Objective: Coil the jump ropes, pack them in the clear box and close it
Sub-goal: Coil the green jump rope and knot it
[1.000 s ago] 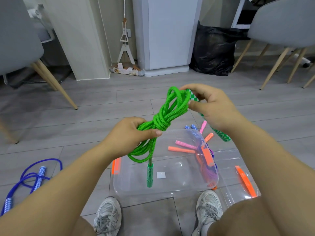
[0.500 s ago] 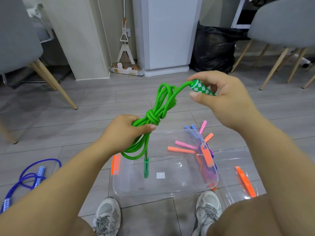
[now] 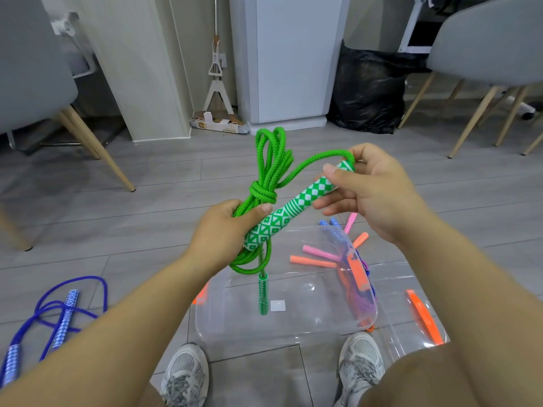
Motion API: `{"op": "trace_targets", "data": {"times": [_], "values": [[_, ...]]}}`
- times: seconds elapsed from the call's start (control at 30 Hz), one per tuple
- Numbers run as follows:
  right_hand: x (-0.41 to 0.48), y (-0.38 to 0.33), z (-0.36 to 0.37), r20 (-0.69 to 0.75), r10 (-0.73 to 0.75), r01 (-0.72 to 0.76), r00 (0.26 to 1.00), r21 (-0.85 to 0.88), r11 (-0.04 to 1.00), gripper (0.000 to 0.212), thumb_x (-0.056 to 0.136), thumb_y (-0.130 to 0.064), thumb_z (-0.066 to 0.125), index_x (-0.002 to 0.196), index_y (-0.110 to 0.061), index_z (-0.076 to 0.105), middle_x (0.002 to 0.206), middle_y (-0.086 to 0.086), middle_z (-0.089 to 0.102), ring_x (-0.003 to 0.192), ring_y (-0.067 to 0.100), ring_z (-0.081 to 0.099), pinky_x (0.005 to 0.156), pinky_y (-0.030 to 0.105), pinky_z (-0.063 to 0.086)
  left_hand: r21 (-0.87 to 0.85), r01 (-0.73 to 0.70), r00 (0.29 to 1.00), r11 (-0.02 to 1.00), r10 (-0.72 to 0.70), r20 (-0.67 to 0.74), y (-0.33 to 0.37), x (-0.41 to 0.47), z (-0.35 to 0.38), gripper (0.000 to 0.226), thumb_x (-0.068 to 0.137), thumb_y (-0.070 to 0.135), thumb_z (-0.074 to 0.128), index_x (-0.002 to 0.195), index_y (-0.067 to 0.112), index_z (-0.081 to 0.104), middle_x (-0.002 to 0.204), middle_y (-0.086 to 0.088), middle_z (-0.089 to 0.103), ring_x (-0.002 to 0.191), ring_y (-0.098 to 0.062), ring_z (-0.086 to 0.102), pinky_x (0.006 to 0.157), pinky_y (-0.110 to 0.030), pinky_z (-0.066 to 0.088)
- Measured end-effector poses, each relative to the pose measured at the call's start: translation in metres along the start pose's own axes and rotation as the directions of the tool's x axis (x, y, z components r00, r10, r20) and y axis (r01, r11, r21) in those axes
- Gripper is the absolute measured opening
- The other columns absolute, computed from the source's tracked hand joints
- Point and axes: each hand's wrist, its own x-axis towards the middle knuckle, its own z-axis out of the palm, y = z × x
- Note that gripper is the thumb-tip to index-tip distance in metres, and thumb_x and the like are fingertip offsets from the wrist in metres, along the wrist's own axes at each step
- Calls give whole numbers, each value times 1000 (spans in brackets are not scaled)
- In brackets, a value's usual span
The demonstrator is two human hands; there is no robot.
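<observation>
Soft, even indoor light with a cool grey cast fills the room, bright enough all over. The floor [image 3: 147, 230] shows only faint, smudged shadows, darkest beneath the left chair [image 3: 29, 69]. The clear box [image 3: 293, 330] and its lid [image 3: 393, 289] catch small white glints and a pale sheen. The black bag [image 3: 367, 92] swallows most detail. The green rope [image 3: 270, 171] in the middle is vivid and sharp, its weave easy to read. The wide lens bows the edges, so the right chair [image 3: 484, 48] leans outward, and the corners look soft and slightly smeared
</observation>
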Motion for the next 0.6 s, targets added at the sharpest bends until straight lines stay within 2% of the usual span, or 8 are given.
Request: {"op": "trace_targets", "data": {"times": [0.1,0.23,0.33,0.43,0.47,0.6], "values": [[-1,2,3,-15,-18,19,1000,21,1000,23,88,-2,58,88,-11,37,77,18,60,50,26,66,45,28,54,-25,3,1000,1000,-3,-17,-1,3,0,53,79,49,67,83,-3,56,60,-6,49,52,-17,43,57,-33,35],[-4,7,10,-57,-85,83,995,-29,996,32,84,2,62,87,-12,33,90,25,53,51,30,66,46,31,55,-19,-20,999,1000,19,-32,-1,5,-1,63,71,59,66,83,-2,51,66,-9,49,59,-18,46,59,-34,35],[-8,15,16,-57,-136,131,989,-86,988,36,82,4,64,82,-13,32,88,19,55,54,31,66,51,35,57,4,-47,996,999,48,-71,0,7,0,54,81,50,66,84,-2,52,68,-9,50,61,-18,47,60,-34,37],[-12,25,25,-39,-156,150,987,-132,980,38,80,4,66,80,-15,34,82,10,61,61,31,69,59,39,58,-13,-70,995,997,69,-77,3,8,1,44,85,47,61,85,2,59,69,-7,54,64,-19,50,65,-41,49],[-13,28,28,-42,-154,147,987,-132,980,38,79,4,67,80,-15,34,83,10,61,62,31,69,60,39,58,-8,-78,994,997,78,-81,4,7,1,45,86,47,60,85,2,60,69,-7,53,64,-19,49,65,-40,49],[-11,33,34,-41,-92,87,995,-109,990,37,78,1,69,79,-13,36,83,12,63,64,30,70,61,40,59,108,-117,985,987,129,-112,8,6,1,53,88,49,56,74,-3,56,68,-7,46,61,-16,41,57,-29,31]]}}
